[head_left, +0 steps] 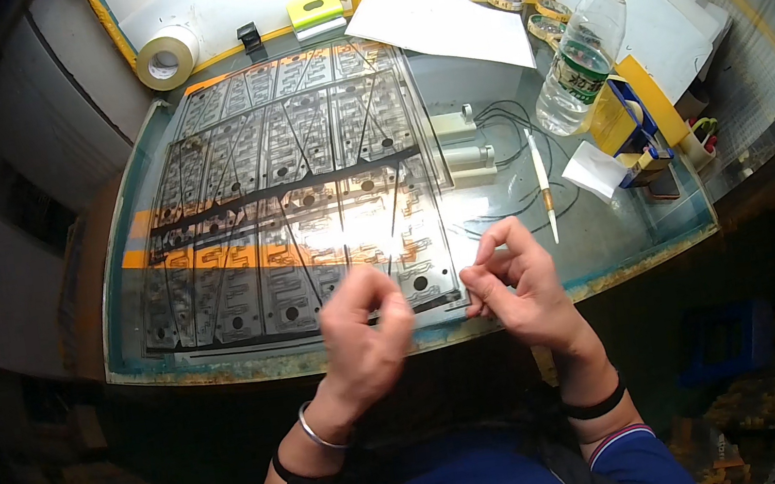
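A clear film sheet (289,162) printed with black circuit-like patterns lies across the glass table (481,63). My left hand (367,333), slightly blurred, is over its near edge with the fingers curled and the thumb against the index finger. Whatever is in that pinch, if anything, is too small to make out. Close to the sheet's near right corner, my right hand (523,293) has its thumb and index finger pressed together and the other fingers bent. I cannot tell whether it grips the film's corner or something tiny.
A tape roll (167,57), a black clip (249,37) and a yellow-green hole punch (316,9) stand along the back. White paper (441,19) lies beside them. To the right are a water bottle (584,59), a pen-like tool (541,183), a box (632,127) and cables (513,113).
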`<state>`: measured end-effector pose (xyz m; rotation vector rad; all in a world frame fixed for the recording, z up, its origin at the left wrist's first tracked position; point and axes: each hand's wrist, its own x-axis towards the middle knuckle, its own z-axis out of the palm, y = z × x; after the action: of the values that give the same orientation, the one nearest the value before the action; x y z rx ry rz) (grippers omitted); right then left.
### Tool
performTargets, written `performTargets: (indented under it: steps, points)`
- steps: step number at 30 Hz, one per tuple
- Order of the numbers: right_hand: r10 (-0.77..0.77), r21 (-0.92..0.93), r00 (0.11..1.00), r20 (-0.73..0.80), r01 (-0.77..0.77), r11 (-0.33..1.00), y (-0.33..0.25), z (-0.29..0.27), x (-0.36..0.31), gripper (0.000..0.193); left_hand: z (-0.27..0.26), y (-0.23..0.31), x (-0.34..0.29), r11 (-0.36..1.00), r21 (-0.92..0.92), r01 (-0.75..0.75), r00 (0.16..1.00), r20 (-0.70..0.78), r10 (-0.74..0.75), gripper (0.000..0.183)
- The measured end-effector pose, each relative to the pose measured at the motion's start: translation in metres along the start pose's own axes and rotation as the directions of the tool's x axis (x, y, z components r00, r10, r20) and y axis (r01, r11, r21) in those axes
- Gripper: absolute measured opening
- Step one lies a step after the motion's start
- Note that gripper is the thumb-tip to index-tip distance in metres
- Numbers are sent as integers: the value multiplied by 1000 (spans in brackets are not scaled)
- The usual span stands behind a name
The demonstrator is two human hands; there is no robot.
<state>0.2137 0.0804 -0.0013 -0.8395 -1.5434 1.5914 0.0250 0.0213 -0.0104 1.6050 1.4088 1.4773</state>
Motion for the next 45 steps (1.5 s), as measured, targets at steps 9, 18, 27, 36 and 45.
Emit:
performTargets:
  steps: [9, 18, 27, 36, 45]
  points:
    - [-18, 29, 999, -39, 19, 999, -1, -1, 0, 16, -6, 4, -1, 893, -405, 196, 981, 85, -176, 11]
    - [-42, 1, 999, -13, 42, 999, 1, -1, 0, 15, -1, 13, 6, 991, -28, 128, 968, 221, -119, 17]
    - [-66, -30, 998, -1, 66, 997, 2, -1, 0, 13, 6, 20, 14, 963, 238, -130, 959, 277, 61, 20]
    - [-82, -60, 997, 7, 82, 995, 3, -1, 1, 12, 7, 19, 14, 962, 256, -96, 956, 294, 17, 17]
    - [-75, -69, 997, 8, 76, 995, 1, 0, 0, 12, 8, 18, 15, 962, 254, -102, 961, 277, 28, 15]
